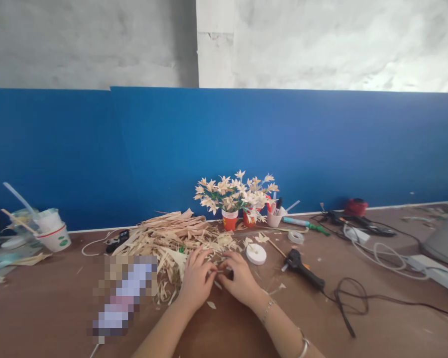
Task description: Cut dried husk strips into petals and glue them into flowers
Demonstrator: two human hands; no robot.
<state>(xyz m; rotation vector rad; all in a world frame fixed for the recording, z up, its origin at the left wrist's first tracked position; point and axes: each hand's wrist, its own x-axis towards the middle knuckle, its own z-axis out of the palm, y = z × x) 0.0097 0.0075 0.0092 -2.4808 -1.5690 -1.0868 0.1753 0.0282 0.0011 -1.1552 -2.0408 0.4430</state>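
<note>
My left hand (197, 279) and my right hand (242, 281) meet low over the brown table, thumbs and forefingers pinched close together. Between the fingertips there is something small and thin, too hidden to name. Just past my left hand spreads a heap of dried, straw-coloured husk strips (164, 233). A round white roll (256, 253) lies beyond my right hand. Pale husk-like flowers (239, 191) stand behind, in an orange-and-white paper cup (230, 221) and a red cup (249, 219). One loose petal-shaped piece (211, 305) lies near my left wrist.
At right a black glue gun (302, 268) trails its cord across the table (395, 330). Near it are a tape roll (296, 237), white cables and a power strip (438, 273). A blurred-out device (125, 296) lies at left, with a paper tub (56, 236) beyond. A blue panel (153, 149) borders the back.
</note>
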